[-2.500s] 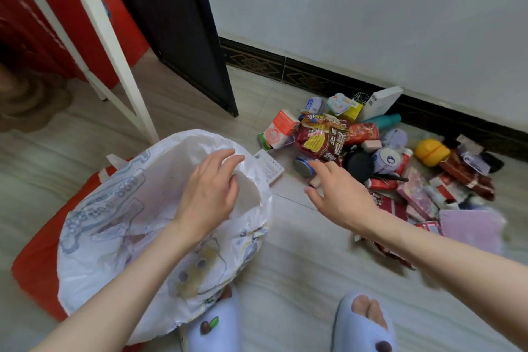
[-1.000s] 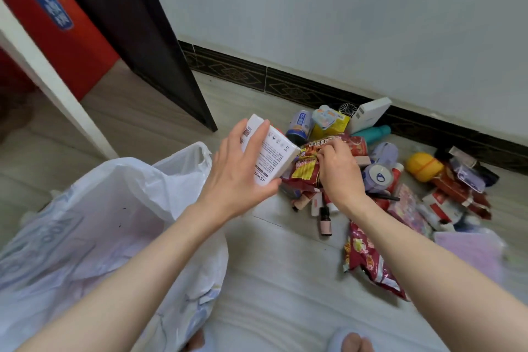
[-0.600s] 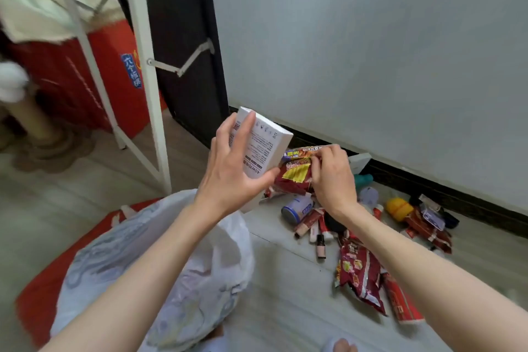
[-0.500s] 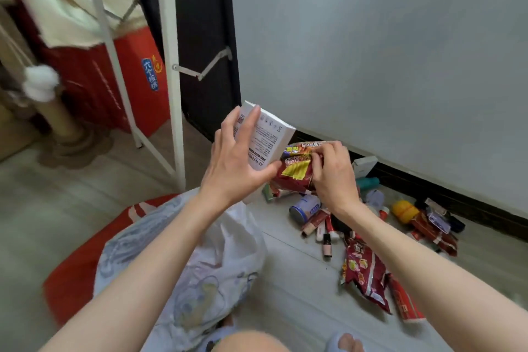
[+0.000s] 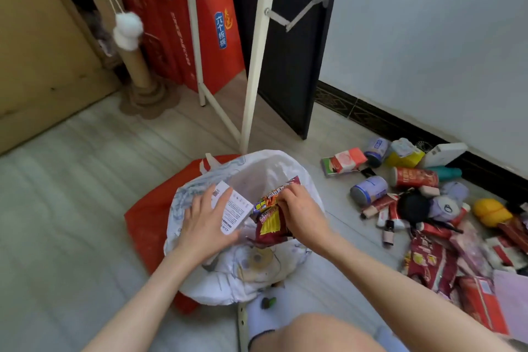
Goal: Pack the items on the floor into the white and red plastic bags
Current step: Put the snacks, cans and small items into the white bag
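Head view: the left hand [image 5: 207,223] holds a white box [image 5: 233,208] with its fingers spread flat over it and the thumb underneath. The right hand [image 5: 300,214] pinches the top of a red snack bag [image 5: 270,223]. Both things are over the open mouth of the white bag [image 5: 243,280], which sits on top of the red bag [image 5: 148,217].

The white bag is soft and nobody holds its rim. It could fold shut, and then the box or the snack would slide off onto the floor [image 5: 85,194]. A hard squeeze could crush the snack. Many more things still lie in a pile [image 5: 428,208] by the wall.
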